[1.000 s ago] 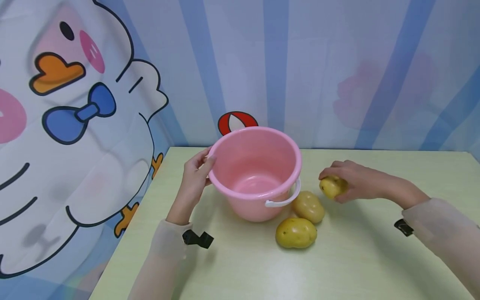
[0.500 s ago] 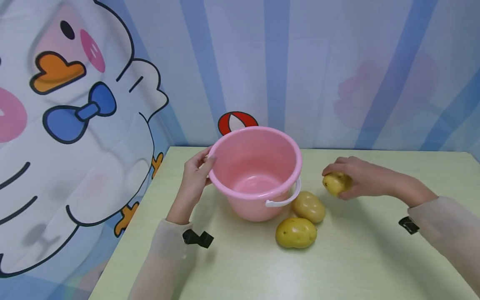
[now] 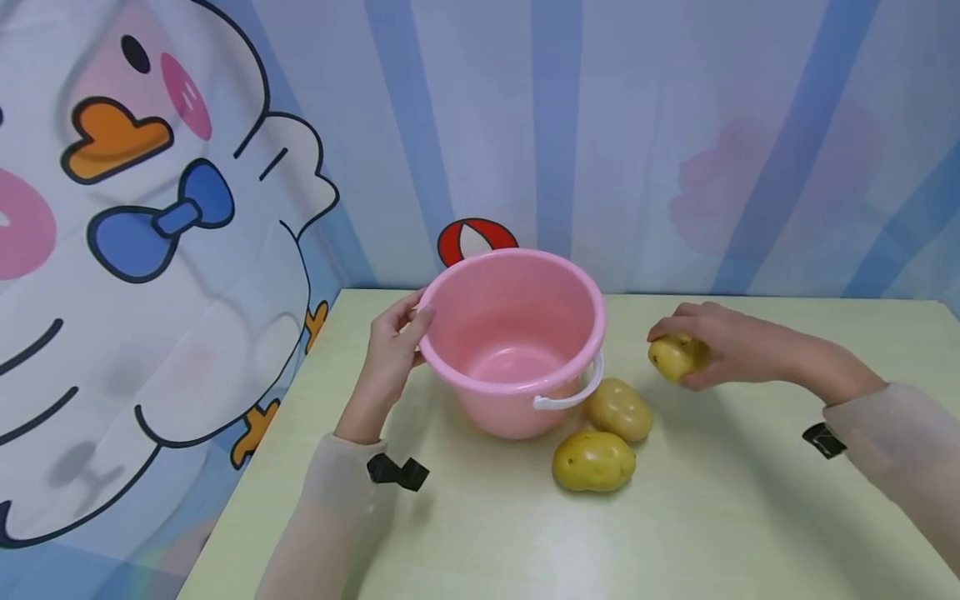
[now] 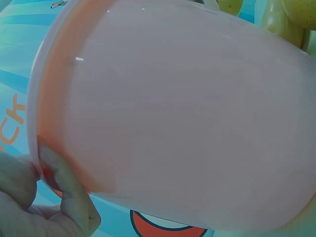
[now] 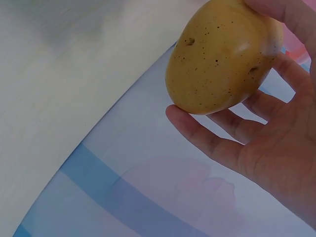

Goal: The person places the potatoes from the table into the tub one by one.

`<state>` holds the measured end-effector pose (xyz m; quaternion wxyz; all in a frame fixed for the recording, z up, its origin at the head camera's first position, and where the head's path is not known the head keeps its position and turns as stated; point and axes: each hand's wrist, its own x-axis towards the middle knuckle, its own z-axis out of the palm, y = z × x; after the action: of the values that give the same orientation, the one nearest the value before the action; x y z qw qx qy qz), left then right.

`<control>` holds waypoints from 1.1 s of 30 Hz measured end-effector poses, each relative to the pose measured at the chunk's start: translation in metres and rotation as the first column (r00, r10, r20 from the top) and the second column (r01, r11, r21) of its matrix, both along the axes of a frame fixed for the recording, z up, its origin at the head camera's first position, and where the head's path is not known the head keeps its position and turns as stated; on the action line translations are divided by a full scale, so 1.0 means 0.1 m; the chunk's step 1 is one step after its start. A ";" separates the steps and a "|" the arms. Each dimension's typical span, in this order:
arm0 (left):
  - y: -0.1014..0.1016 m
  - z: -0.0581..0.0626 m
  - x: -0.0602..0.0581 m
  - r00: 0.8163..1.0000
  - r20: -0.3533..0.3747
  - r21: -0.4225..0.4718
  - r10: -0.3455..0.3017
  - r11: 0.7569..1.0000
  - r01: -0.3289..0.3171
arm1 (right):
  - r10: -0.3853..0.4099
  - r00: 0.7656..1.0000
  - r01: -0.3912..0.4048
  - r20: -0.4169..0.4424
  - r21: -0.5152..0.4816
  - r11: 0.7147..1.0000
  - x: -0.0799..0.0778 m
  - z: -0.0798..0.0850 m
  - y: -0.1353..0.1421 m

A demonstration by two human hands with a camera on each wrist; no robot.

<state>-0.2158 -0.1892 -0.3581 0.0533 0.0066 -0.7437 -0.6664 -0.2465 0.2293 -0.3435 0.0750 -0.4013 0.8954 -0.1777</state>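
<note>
Potato [image 3: 671, 358] points leftward, long axis roughly crosswise; right hand [image 3: 731, 342] grips it, left hand [image 3: 390, 342] grips bucket rim [image 3: 510, 388].

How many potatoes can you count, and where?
3: one potato in the right hand; on the table, a paler potato beside the pink bucket and a yellower potato nearer the camera. The bucket could hide more.

The bucket [image 3: 480, 400], near the far edge of the desk [image 3: 712, 533], has smooth, glossy plastic walls. Its handle [image 3: 558, 402] is smooth plastic. The desk top is smooth with a satin sheen. The far-edge potato [image 5: 222, 59] has smooth, lightly glossy skin with fine specks and shallow pits; the middle potato [image 3: 618, 409] and near-edge potato [image 3: 594, 462] are smooth and glossy. The backdrop [image 3: 622, 167] beyond the far edge is matt, creased, printed cloth.
</note>
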 end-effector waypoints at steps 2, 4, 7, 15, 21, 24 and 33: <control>0.00 0.00 0.00 1.000 -0.001 -0.002 -0.001 1.000 0.001 | 0.005 1.000 -0.005 -0.007 -0.002 1.000 0.00 0.02 0.00; 0.00 0.00 -0.01 1.000 -0.002 -0.003 -0.001 1.000 0.001 | 0.004 1.000 -0.004 -0.007 -0.004 1.000 0.00 0.04 0.00; 0.00 -0.01 -0.01 1.000 -0.003 -0.010 -0.003 1.000 0.003 | 0.005 1.000 -0.005 -0.008 -0.007 1.000 -0.01 0.06 0.00; 0.00 -0.01 -0.02 1.000 0.006 -0.004 0.002 1.000 -0.002 | 0.003 1.000 -0.003 -0.011 -0.022 1.000 -0.01 0.14 0.00; -0.01 -0.02 -0.02 1.000 0.007 0.004 0.001 1.000 -0.001 | 0.006 1.000 -0.007 -0.020 -0.028 1.000 -0.01 0.18 -0.02; -0.01 -0.02 -0.02 1.000 0.007 0.004 -0.001 1.000 0.001 | 0.008 0.999 -0.008 -0.031 -0.027 1.000 -0.01 0.20 -0.03; -0.01 -0.01 -0.01 1.000 -0.002 -0.001 -0.007 1.000 0.007 | 0.031 0.998 -0.034 -0.057 -0.047 0.998 -0.05 0.24 -0.05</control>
<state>-0.2167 -0.1898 -0.3594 0.0516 0.0033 -0.7439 -0.6663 -0.2512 0.2246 -0.3191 0.0427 -0.4222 0.8861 -0.1865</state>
